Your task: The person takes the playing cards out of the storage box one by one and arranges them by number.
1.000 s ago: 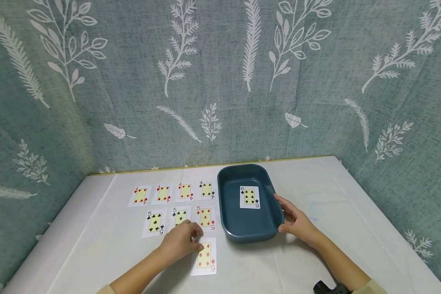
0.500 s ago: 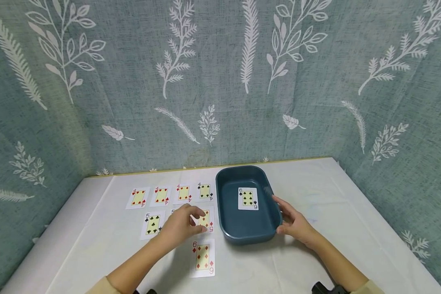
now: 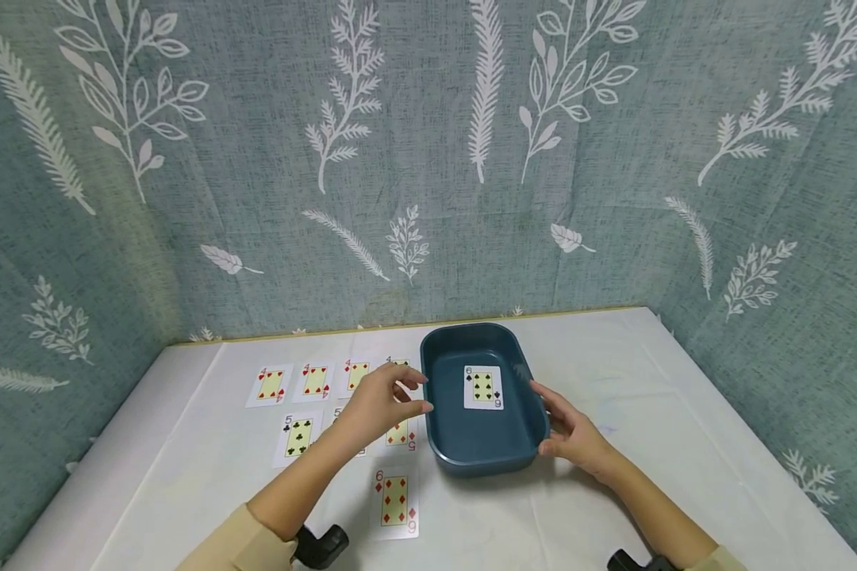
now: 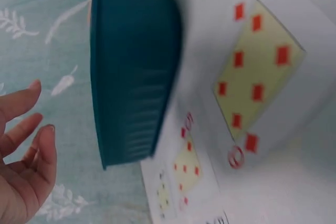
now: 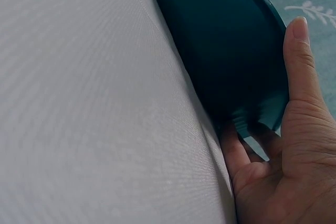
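A blue plastic tray (image 3: pixel 457 444) stands on the table with a six of spades (image 3: pixel 482 387) lying face up in it. My right hand (image 3: pixel 578 436) grips the tray's near right side; in the right wrist view the thumb lies along the rim and the fingers are against the wall. Beside the left rim hovers my left hand (image 3: pixel 382 400), its fingers loosely bent and nothing between them. It partly covers the four of spades and the five of diamonds (image 3: pixel 397 434) from above. A six of diamonds (image 3: pixel 395 501) lies face up nearer to me.
Several fours, such as a red one (image 3: pixel 271 385), form a back row left of the tray. Below them lie fives, including a five of clubs (image 3: pixel 298 436). Leaf-patterned cloth (image 3: pixel 428 238) rises behind and beside the white table (image 3: pixel 685 444).
My left hand has left the six of diamonds on the table and moved up and right to the tray's left rim. The right hand has stayed at the tray.
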Available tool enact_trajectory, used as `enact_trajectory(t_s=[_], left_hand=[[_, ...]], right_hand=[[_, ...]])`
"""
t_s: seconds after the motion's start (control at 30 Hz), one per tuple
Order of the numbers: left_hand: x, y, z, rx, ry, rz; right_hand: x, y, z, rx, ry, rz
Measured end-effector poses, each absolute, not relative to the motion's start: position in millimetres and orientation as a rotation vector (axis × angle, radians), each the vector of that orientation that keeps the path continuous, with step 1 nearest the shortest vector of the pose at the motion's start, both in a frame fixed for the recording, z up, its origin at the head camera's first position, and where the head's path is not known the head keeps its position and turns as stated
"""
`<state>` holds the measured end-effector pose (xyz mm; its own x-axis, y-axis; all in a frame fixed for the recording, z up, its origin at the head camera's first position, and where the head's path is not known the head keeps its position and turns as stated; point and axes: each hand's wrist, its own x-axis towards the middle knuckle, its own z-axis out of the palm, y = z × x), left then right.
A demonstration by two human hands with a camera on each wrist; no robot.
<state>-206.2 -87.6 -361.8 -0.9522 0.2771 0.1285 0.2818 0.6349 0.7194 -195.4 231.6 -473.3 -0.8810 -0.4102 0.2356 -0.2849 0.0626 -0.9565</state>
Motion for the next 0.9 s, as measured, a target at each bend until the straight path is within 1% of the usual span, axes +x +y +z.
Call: enact_trajectory(t_s=[0.2, 0.47, 0.7, 0.77, 0.9], left_hand=[[-217, -72, -367, -0.502, -2.819, -1.443], [-232, -52, -372, -0.58, -2.811, -1.479], [-251, -36, -378, -0.595, -2.854, -1.586], [-258, -32, -382, -0.608, -2.864, -1.587], [-268, -24, -392, -0.637, -2.912, -1.444]], right_hand=[[-193, 233, -474, -0.728, 2.218, -1.956], [-195, 232, -469, -0.701, 2.239, -1.931], [-198, 232, -471, -0.762, 2.202, -1.948], [-198, 232, -471, -0.76, 2.193, -1.956], [-197, 231, -473, -0.764, 2.184, -1.962]])
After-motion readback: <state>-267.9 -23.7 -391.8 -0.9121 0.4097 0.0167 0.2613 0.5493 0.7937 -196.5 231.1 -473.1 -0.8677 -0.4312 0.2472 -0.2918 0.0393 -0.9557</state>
